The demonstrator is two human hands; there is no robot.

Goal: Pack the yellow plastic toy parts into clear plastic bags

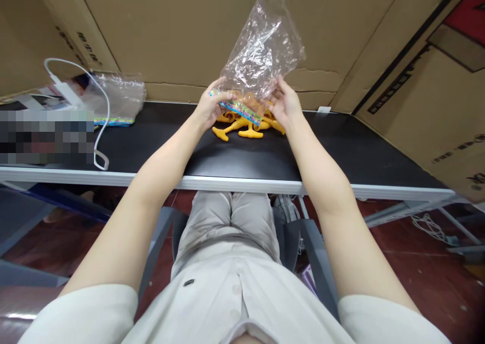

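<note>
A crinkled clear plastic bag (265, 46) with a colourful printed strip along its mouth stands upright above the black table (242, 157). My left hand (210, 106) pinches the left end of the bag's mouth. My right hand (284, 104) pinches the right end. Both hands are closed on the bag. A yellow plastic toy (242, 127) with long legs lies on the table just below and behind the bag's mouth, partly hidden by it.
More clear bags (117, 94) with colourful strips lie at the table's back left. A white cable (102, 111) loops beside them, next to a blurred patch. Cardboard boxes (182, 31) wall the back and right. Grey chair arms flank my lap.
</note>
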